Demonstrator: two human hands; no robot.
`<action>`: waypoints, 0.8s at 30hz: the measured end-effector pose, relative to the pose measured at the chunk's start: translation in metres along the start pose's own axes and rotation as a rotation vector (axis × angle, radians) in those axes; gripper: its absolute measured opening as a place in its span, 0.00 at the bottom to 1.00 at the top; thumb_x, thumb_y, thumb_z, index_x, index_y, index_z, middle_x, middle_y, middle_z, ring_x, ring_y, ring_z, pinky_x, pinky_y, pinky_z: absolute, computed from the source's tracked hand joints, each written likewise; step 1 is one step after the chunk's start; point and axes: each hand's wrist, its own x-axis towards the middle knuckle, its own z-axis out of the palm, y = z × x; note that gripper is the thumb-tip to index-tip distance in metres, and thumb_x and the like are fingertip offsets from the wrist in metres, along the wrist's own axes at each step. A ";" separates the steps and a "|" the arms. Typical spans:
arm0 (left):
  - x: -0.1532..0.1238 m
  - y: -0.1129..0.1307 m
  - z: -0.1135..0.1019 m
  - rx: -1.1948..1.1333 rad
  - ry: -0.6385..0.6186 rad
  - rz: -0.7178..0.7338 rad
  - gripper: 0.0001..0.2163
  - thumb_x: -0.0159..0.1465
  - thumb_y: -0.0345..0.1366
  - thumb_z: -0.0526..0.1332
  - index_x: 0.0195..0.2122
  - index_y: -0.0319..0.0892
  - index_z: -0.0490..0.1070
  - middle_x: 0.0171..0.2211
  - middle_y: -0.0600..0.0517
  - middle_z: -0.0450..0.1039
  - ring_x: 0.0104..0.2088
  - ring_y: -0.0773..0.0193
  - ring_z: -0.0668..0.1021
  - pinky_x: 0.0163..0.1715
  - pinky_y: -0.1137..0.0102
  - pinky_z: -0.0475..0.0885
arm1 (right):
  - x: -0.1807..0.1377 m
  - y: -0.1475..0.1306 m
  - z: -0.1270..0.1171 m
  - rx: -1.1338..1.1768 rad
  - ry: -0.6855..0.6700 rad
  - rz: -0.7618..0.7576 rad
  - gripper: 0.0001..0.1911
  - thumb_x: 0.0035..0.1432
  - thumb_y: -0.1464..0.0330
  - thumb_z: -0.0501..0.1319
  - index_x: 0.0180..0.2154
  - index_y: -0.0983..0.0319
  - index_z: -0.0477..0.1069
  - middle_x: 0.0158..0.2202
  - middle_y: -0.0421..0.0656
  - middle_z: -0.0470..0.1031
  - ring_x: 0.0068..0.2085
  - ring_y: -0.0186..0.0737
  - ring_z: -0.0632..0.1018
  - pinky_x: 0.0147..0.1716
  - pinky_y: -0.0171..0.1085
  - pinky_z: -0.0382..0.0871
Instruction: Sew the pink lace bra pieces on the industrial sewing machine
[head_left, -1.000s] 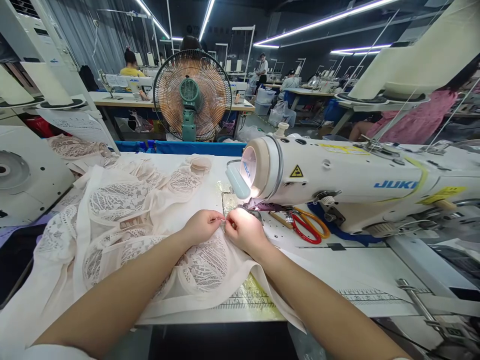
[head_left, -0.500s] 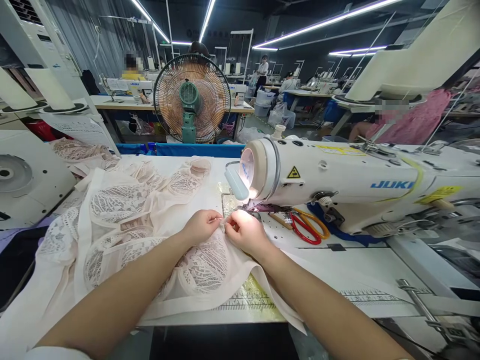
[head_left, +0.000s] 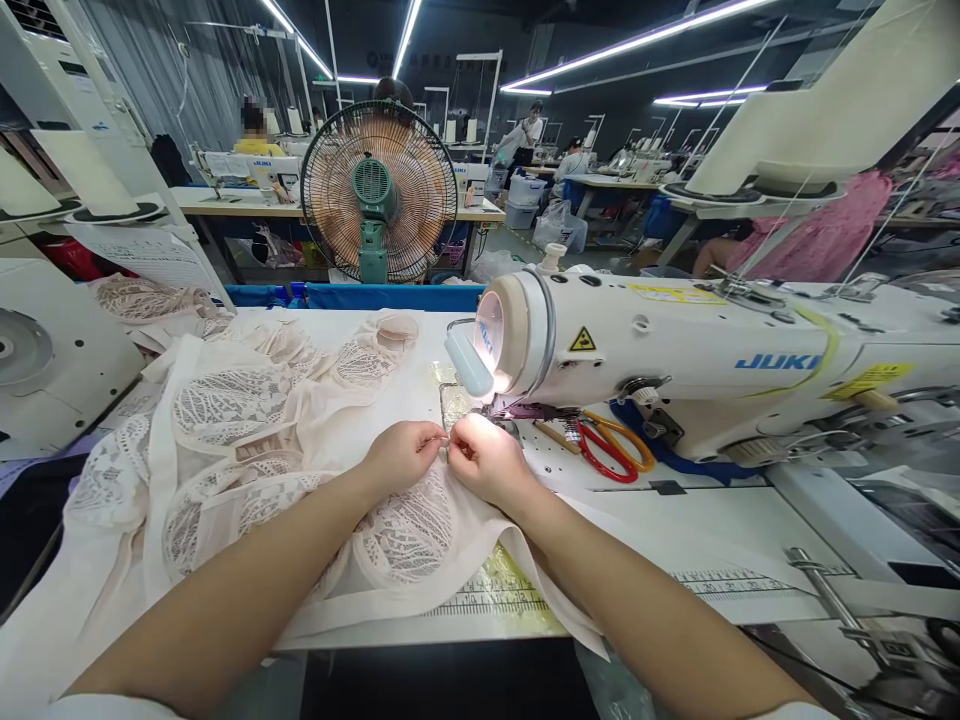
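A pale pink lace bra (head_left: 411,535) lies across the front of the sewing table, its upper edge running up to my fingers. My left hand (head_left: 405,458) is closed in a pinch on a thin strip of this bra. Right beside it, my right hand (head_left: 491,462) is also closed, thumb and fingers pressed on the bra's edge. The fingertips nearly meet, and the bit between them is mostly hidden. Just behind the hands is the lit needle area of the sewing machine (head_left: 637,330); its needle cannot be made out.
More lace bras (head_left: 232,405) are heaped on the left of the table. Red-handled scissors (head_left: 606,455) and an orange-handled pair (head_left: 634,440) lie under the machine arm. A printed ruler (head_left: 487,603) runs along the front edge. A large fan (head_left: 379,195) stands behind the table.
The view has shifted slightly. Both hands keep their pinch at nearly the same spot, the right fingers a little more curled. In the background, a standing person has moved a pale cloth or bag.
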 end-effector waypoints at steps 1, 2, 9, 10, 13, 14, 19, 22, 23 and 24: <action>0.001 -0.001 0.000 0.001 0.010 -0.006 0.12 0.57 0.36 0.52 0.36 0.43 0.74 0.31 0.52 0.76 0.33 0.61 0.76 0.35 0.70 0.69 | -0.001 0.000 -0.002 -0.001 -0.014 -0.002 0.06 0.47 0.72 0.52 0.22 0.60 0.55 0.25 0.38 0.60 0.27 0.33 0.61 0.25 0.32 0.52; 0.002 -0.003 0.000 0.000 0.019 -0.012 0.12 0.57 0.36 0.52 0.35 0.43 0.74 0.31 0.52 0.76 0.33 0.61 0.76 0.35 0.70 0.69 | -0.001 0.001 -0.005 0.000 -0.037 -0.006 0.06 0.45 0.73 0.53 0.21 0.61 0.55 0.24 0.38 0.60 0.26 0.33 0.61 0.24 0.32 0.52; 0.006 -0.010 -0.003 -0.042 0.037 -0.057 0.12 0.58 0.37 0.51 0.34 0.41 0.73 0.31 0.52 0.76 0.34 0.60 0.76 0.34 0.70 0.70 | 0.000 0.005 -0.013 0.006 -0.126 0.039 0.06 0.47 0.72 0.53 0.21 0.61 0.59 0.23 0.37 0.64 0.25 0.32 0.64 0.22 0.32 0.52; 0.006 -0.009 -0.002 -0.052 0.032 -0.060 0.13 0.58 0.38 0.51 0.34 0.41 0.73 0.32 0.51 0.76 0.34 0.60 0.76 0.34 0.70 0.70 | 0.001 0.005 -0.012 0.008 -0.111 0.054 0.05 0.49 0.71 0.53 0.22 0.61 0.60 0.24 0.38 0.65 0.25 0.33 0.65 0.23 0.32 0.53; 0.005 -0.006 -0.002 -0.077 -0.003 -0.039 0.13 0.58 0.38 0.51 0.34 0.40 0.74 0.32 0.51 0.76 0.34 0.60 0.76 0.35 0.70 0.70 | 0.003 0.004 -0.005 0.021 -0.070 0.068 0.04 0.52 0.69 0.55 0.27 0.61 0.63 0.28 0.40 0.68 0.28 0.34 0.67 0.26 0.32 0.57; 0.004 -0.005 -0.002 -0.083 -0.019 -0.023 0.13 0.59 0.38 0.51 0.33 0.41 0.74 0.33 0.51 0.76 0.35 0.61 0.76 0.36 0.70 0.69 | 0.004 0.004 -0.003 0.023 -0.060 0.065 0.04 0.52 0.67 0.56 0.28 0.61 0.63 0.29 0.40 0.68 0.29 0.34 0.68 0.27 0.32 0.57; 0.003 -0.003 -0.001 -0.090 -0.060 0.017 0.13 0.58 0.38 0.51 0.35 0.41 0.74 0.34 0.51 0.77 0.35 0.60 0.76 0.37 0.70 0.69 | 0.003 0.003 0.001 0.005 -0.038 0.008 0.06 0.55 0.69 0.53 0.26 0.61 0.63 0.29 0.41 0.67 0.31 0.36 0.67 0.28 0.33 0.57; 0.003 -0.005 -0.001 -0.090 -0.052 0.009 0.14 0.58 0.38 0.51 0.37 0.41 0.74 0.36 0.50 0.77 0.37 0.59 0.76 0.40 0.69 0.69 | 0.002 0.002 -0.002 -0.019 -0.028 -0.006 0.07 0.54 0.71 0.52 0.24 0.60 0.62 0.27 0.40 0.65 0.30 0.35 0.66 0.27 0.33 0.55; 0.003 -0.005 -0.002 -0.090 -0.049 0.006 0.14 0.58 0.38 0.51 0.37 0.41 0.74 0.37 0.50 0.77 0.38 0.59 0.76 0.40 0.69 0.69 | 0.002 0.001 -0.003 -0.030 -0.023 0.001 0.07 0.53 0.71 0.53 0.23 0.60 0.61 0.26 0.40 0.64 0.29 0.35 0.65 0.26 0.33 0.53; 0.004 -0.005 -0.002 -0.090 -0.045 0.004 0.14 0.58 0.38 0.51 0.37 0.41 0.74 0.37 0.51 0.77 0.39 0.59 0.76 0.41 0.68 0.69 | 0.001 0.001 -0.004 -0.041 -0.017 0.010 0.07 0.51 0.71 0.54 0.23 0.60 0.61 0.25 0.39 0.63 0.28 0.35 0.64 0.25 0.33 0.52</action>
